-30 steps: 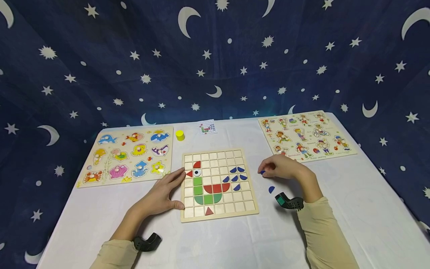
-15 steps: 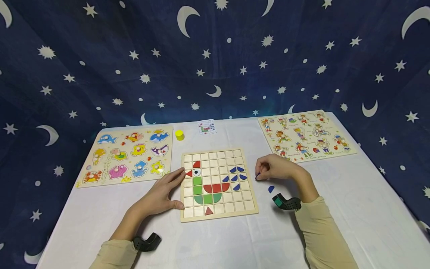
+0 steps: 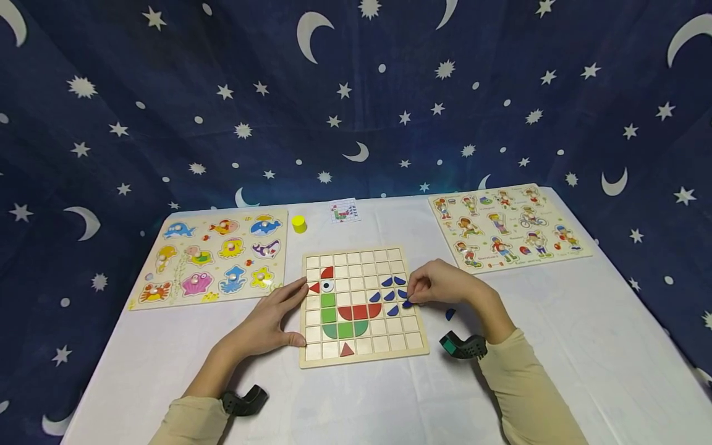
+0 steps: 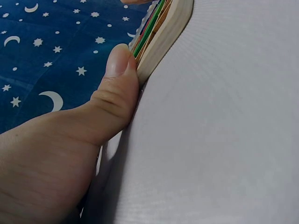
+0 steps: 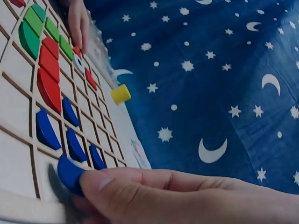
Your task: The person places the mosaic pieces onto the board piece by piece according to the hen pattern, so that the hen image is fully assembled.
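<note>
A wooden grid board (image 3: 384,343) lies mid-table. Red, green and blue flat pieces sit in its squares in a bird shape, with a white eye piece (image 3: 326,286). Between thumb and fingers my right hand (image 3: 445,285) pinches a blue leaf-shaped piece (image 5: 70,173), close over the board's right-hand squares and below the blue tail pieces (image 5: 74,144). My left hand (image 3: 267,321) rests along the left edge of the board, fingers extended, its thumb (image 4: 114,88) against the side. One more blue piece (image 3: 450,314) lies on the cloth right of the board.
A sea-animal puzzle (image 3: 208,259) lies at the left, and a puzzle of children at sports (image 3: 508,228) at the right. Behind the board are a yellow cylinder (image 3: 298,224) and a small picture card (image 3: 344,211) showing a similar bird. A starry curtain (image 3: 356,93) hangs behind the table.
My right hand has moved left from the cloth to over the board's right side, carrying the blue piece. The left hand has stayed at the board's edge.
</note>
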A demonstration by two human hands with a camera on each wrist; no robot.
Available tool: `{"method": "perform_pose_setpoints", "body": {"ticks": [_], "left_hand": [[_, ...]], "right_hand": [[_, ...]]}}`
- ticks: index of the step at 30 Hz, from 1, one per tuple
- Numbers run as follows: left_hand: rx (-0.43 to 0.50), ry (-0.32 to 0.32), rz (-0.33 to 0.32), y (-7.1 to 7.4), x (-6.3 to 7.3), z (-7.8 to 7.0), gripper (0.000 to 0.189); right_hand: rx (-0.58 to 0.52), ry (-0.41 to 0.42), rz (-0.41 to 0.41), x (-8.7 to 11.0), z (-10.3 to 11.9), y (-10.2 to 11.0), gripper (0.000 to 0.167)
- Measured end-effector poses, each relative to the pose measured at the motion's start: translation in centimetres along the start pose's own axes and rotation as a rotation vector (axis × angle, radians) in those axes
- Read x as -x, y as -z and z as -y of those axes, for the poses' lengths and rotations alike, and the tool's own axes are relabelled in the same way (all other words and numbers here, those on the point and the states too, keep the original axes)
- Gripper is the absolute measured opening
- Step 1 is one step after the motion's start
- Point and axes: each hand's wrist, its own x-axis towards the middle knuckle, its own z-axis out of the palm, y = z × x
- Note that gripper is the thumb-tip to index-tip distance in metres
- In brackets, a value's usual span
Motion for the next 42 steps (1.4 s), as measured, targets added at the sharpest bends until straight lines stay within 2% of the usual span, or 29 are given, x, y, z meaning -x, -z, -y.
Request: {"method": "perform_pose_setpoints", "body": {"ticks": [19,32,42], "left_hand": [[0.002,0.011,0.004,0.0,-0.1,0.0,0.111],[-0.006,0.006,0.003,0.0,-0.1,0.0,0.111],[-0.001,0.007,0.003,0.0,-0.1,0.0,0.111]], "right_hand": [[0.175,-0.028,0.023,-0.3,1.0,-1.0,0.017],[0.167,-0.055,0.05,-0.1,1.3,-0.9,0.015],[0.195,-0.083,0.027,-0.2,1.1,-1.1,0.02]]}}
